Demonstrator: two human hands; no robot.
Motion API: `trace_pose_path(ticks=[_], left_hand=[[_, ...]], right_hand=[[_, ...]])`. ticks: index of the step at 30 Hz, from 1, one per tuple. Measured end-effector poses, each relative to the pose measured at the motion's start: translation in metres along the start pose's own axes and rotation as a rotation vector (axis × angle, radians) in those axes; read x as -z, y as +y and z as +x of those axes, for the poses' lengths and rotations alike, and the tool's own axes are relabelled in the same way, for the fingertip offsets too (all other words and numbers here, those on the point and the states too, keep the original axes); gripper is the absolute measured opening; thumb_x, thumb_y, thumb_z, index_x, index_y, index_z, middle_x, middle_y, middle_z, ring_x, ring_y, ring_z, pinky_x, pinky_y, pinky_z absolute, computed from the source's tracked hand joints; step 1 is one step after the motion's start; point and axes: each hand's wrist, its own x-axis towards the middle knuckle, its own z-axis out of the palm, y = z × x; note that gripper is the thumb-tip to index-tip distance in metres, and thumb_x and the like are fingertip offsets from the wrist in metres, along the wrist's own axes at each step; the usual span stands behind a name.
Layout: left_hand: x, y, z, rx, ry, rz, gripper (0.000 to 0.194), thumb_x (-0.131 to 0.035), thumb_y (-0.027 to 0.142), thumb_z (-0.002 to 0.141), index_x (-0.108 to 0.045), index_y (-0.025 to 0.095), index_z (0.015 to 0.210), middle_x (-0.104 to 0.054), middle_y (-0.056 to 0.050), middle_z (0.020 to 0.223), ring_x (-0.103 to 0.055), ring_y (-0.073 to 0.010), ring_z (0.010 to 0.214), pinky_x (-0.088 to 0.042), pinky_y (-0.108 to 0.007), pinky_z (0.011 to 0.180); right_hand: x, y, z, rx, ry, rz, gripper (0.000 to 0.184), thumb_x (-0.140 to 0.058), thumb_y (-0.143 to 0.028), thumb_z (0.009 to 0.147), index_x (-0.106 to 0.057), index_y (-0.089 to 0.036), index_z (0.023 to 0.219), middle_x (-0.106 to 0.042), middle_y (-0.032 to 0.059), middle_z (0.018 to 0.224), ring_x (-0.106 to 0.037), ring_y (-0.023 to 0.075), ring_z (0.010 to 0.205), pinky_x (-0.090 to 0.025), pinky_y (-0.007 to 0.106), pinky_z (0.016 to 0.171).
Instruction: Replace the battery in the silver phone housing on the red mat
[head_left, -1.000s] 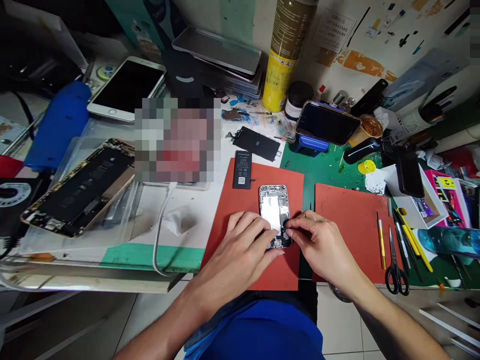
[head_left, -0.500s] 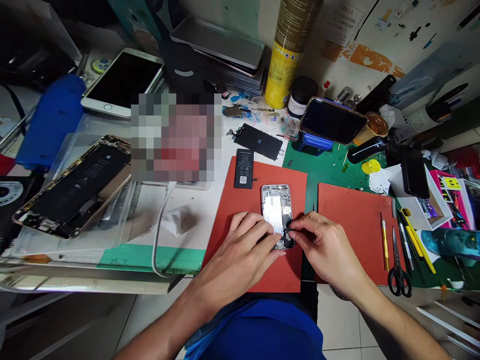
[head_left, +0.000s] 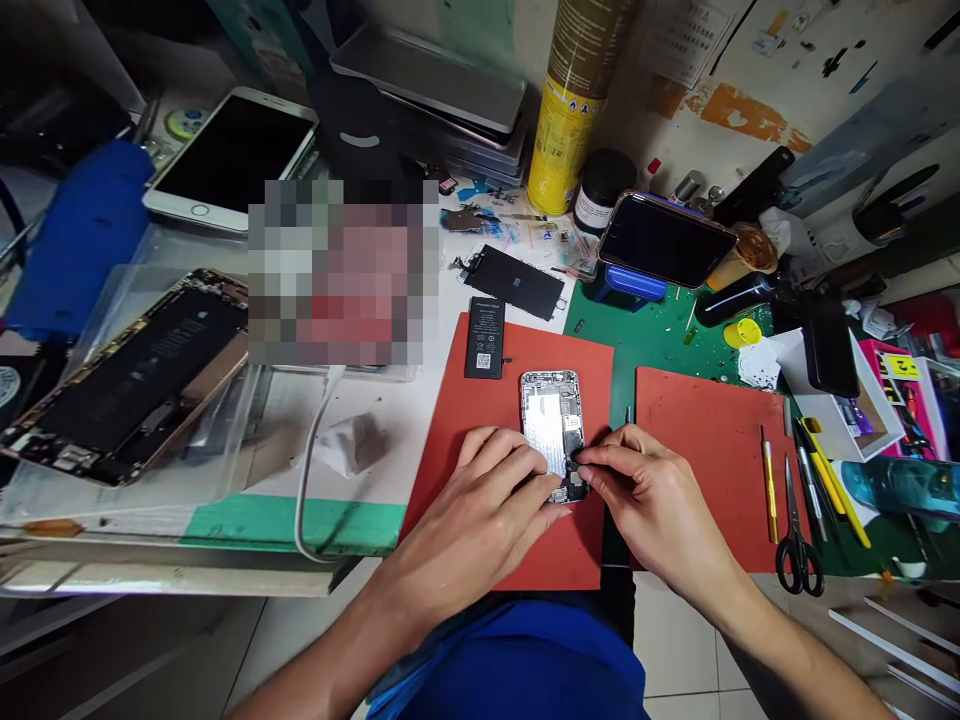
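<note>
An opened smartphone (head_left: 551, 410) lies on the left red mat (head_left: 480, 400), its silver housing and internal parts showing. My left hand (head_left: 487, 500) is curled against its left and lower edge, fingertips on the phone. My right hand (head_left: 645, 480) is at the lower right edge, thumb and forefinger pinched together over the inner parts; whatever is between them is too small to make out. A black phone battery (head_left: 486, 338) rests at the mat's top left corner, and a black screen panel (head_left: 514, 282) lies just behind it.
Scissors (head_left: 799, 530), a yellow-handled screwdriver (head_left: 770, 490) and yellow tweezers (head_left: 840, 480) lie on the right. Farther back are a propped phone (head_left: 666, 240) and a spray can (head_left: 562, 130). On the left are another opened phone (head_left: 135, 380), a white phone (head_left: 232, 155) and a white cable (head_left: 304, 490).
The view has shifted slightly, so things on the left sit a little farther left. The right fingertips have moved very slightly at the phone's edge; the left hand stays in place.
</note>
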Motion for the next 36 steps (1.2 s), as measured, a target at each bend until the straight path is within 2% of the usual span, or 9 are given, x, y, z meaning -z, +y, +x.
trace_pose_path(ticks=[11,36], left_hand=[[0.0027,0.0004,0.0024,0.002,0.012,0.006,0.012,-0.064,0.029,0.108,-0.069,0.020,0.114,-0.070,-0.005,0.100,-0.059,-0.0252,0.105,-0.043,-0.044,0.094],[0.0019,-0.0020,0.0008,-0.018,0.007,-0.001,0.012,-0.065,0.027,0.107,-0.069,0.019,0.114,-0.070,-0.004,0.101,-0.056,-0.0243,0.105,-0.043,-0.043,0.095]], right_hand=[[-0.0004,0.0009,0.0000,-0.027,0.022,0.003,0.019,-0.063,-0.014,0.099,-0.079,-0.025,0.099,-0.072,0.0021,0.092,-0.071,0.0173,0.078,-0.053,0.031,0.071],[0.0005,-0.0039,0.0051,-0.057,-0.022,-0.030,0.020,-0.061,-0.013,0.099,-0.076,-0.024,0.092,-0.069,0.0018,0.090,-0.067,0.0167,0.076,-0.048,0.031,0.070]])
